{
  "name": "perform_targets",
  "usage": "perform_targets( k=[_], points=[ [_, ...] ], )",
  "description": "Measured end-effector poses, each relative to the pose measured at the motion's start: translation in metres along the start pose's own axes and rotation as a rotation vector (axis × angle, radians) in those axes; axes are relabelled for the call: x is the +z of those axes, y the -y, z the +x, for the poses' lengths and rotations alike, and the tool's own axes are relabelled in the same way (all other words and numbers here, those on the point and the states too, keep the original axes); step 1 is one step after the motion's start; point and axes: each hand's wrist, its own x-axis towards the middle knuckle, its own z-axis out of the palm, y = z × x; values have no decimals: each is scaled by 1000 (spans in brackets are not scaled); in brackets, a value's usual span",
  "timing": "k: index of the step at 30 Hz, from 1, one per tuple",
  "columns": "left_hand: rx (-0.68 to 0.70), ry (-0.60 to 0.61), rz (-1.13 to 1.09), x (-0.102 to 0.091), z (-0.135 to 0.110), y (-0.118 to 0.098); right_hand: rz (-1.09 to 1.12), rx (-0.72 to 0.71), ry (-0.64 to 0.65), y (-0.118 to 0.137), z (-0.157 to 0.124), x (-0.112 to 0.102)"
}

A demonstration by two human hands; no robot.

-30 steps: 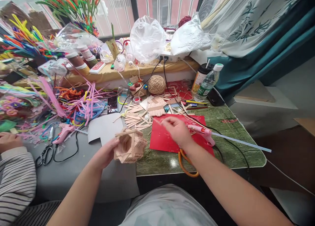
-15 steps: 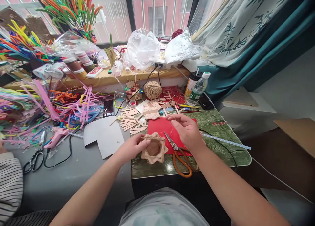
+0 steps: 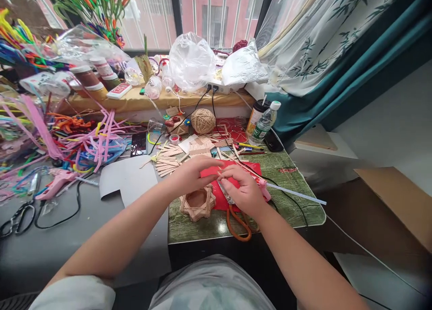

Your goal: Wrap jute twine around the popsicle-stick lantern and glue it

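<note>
We have the star-shaped stick frame (image 3: 197, 204) resting on the green tabletop (image 3: 199, 233), just on the body side of the left hand's fingers and partly covered by that hand in our view, its round opening facing up; whether the palm touches it we cannot tell. The left hand (image 3: 191, 177) has let go, fingers stretched out and thumb apart, with its tips close to those of the right hand (image 3: 241, 190). The right fingers are bent in toward the thumb, and we cannot tell whether they pinch anything thin. Beneath both sets of fingertips we see a red sheet (image 3: 220, 201), and scissors (image 3: 231, 208) lie under the right fingers with their orange handles toward the body. Just right of those fingers, a pink glue gun (image 3: 265, 192) is half hidden behind the hand, its clear glue stick (image 3: 297, 193) running off to the right. Beyond the left fingers we see flat wooden sticks (image 3: 167, 165), and farther out a twine ball (image 3: 203, 121). Beyond the right fingers, well apart, a bottle (image 3: 266, 123) stands by a lidded cup (image 3: 255, 117).
</note>
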Motion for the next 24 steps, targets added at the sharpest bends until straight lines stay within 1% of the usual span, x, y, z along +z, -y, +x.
perform_targets(
  k=[2, 3, 5, 7, 10, 12, 14, 16, 18, 20, 22, 23, 24],
  points=[
    [64, 96, -39, 2, 10, 4, -33, 19, -15, -4, -2, -1],
    [83, 111, -36, 2, 12, 7, -40, 38, -15, -7, -4, -2],
    [88, 89, 14, 0, 11, 11, -68, 70, 2, -12, -7, -2],
    [52, 44, 89, -8, 6, 12, -121, 68, 28, -15, -10, -3],
    [-29, 90, 183, -28, -6, 8, -212, 11, 42, -17, -12, -2],
    [-77, 143, 277, -44, -17, 5, -257, -13, 15, -18, -10, -1],
    [-84, 193, 339, -57, -32, 3, -286, -11, -10, -21, -8, 1],
    [-104, 241, 347, -64, -53, 4, -305, 1, -15, -26, -6, 2],
    [-140, 231, 351, -61, -76, 7, -330, -5, 8, -30, -5, 2],
    [-118, 138, 425, -49, -99, 8, -355, -30, 37, -31, -7, 2],
    [-20, 45, 505, -29, -117, 3, -375, -84, 83, -25, -13, 4],
    [42, 48, 542, -18, -123, -2, -379, -127, 121, -20, -18, 6],
    [119, 40, 575, -7, -126, -8, -373, -190, 189, -13, -24, 10]
  ],
)
